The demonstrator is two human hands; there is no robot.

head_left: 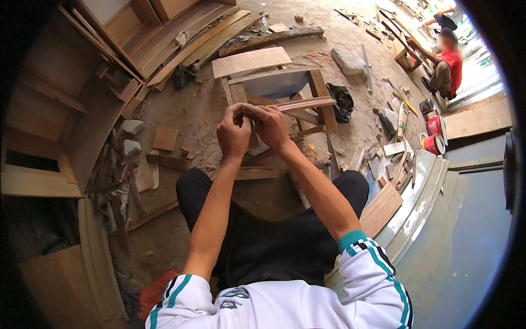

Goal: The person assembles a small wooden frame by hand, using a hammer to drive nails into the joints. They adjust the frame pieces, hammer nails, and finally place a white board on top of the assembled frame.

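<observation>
In front of me, both hands meet at chest-to-knee distance over a small wooden frame [316, 85]. My right hand [269, 125] is closed around a narrow, grooved wooden strip [312, 103], which reaches out to the right across the frame. The fingers of my left hand [234, 134] are pinched together against the right fingertips, at the strip's near end. What sits between those left fingertips is hidden. Pale boards form the frame's sides, and a loose plywood piece [252, 61] lies over its far edge. A wooden block [256, 173] is on the ground beneath my hands.
Wooden cabinets [41, 115] stand along the left. Offcuts [392, 167] and glass-like sheets [433, 219] lie at the right, near red cans [434, 143]. A black bag [341, 103] is beside the frame. Farther right, a person in red [452, 68] crouches over wood.
</observation>
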